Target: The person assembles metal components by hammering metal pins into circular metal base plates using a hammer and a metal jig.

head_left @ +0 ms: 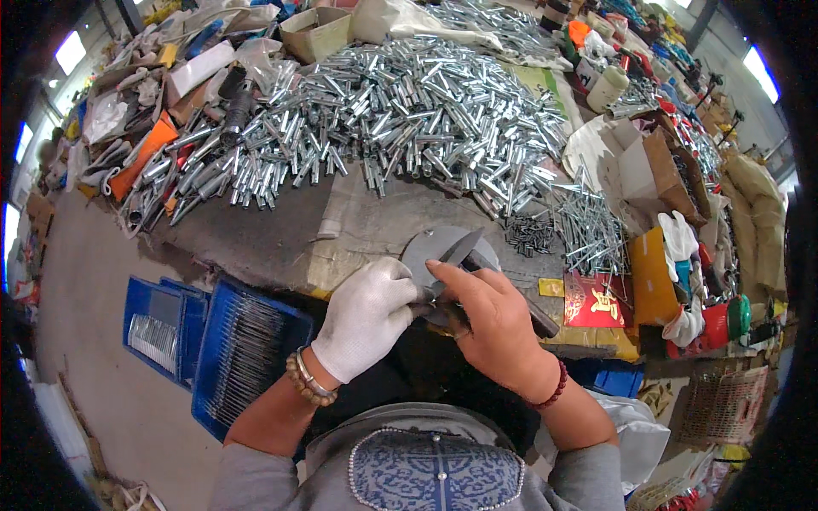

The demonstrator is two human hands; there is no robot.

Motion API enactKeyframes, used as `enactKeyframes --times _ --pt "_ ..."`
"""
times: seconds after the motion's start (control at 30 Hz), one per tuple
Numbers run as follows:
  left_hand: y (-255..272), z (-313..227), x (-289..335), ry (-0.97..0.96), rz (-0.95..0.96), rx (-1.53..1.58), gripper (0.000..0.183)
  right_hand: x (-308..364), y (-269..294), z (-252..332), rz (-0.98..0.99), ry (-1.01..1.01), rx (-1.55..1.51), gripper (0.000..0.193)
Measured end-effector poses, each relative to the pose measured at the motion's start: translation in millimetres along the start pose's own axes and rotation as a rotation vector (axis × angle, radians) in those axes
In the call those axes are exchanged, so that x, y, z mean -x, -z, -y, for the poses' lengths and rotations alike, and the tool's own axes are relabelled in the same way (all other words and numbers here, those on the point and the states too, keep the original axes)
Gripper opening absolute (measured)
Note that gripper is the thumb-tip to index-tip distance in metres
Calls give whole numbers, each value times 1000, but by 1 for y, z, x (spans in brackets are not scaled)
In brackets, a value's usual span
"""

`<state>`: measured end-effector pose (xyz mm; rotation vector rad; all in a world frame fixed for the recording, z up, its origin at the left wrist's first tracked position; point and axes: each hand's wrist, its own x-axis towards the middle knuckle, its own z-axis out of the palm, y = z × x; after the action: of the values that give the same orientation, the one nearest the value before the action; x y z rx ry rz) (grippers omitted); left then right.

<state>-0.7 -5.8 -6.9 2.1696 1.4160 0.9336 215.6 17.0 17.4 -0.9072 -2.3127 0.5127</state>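
Observation:
A pointed metal blade (463,247) juts up from between my two hands, over a round grey metal disc (426,248) at the table's front edge. My left hand (368,317), in a white glove with darkened fingertips, is closed at the blade's lower end. My bare right hand (494,324) is closed there too, its fingers bent around the same piece. Where the fingertips meet, the lower part of the blade is hidden. Beside my right hand lies a dark bar-like handle (543,320), partly covered by that hand.
A big heap of shiny metal tubes (409,111) spreads across the table. Thin pins (592,230) and short dark pieces (530,235) lie to the right, near a red card (594,300). Blue bins (204,379) of metal blades stand low at left. White gloves (679,238) hang at right.

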Motion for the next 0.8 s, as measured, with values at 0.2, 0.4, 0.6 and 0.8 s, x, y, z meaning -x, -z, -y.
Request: enactKeyframes --times 0.2,0.4,0.6,0.8 --pt "0 -1 0 -23 -46 20 14 2 -8 -5 -78 7 -55 69" --pt "-4 2 0 -20 -22 16 22 7 -11 -6 -65 97 104 64" --pt "-3 2 0 -2 -14 47 14 12 34 -4 -133 -75 299 67" --pt "-1 -1 -2 36 18 62 13 28 41 -10 27 -327 269 74"
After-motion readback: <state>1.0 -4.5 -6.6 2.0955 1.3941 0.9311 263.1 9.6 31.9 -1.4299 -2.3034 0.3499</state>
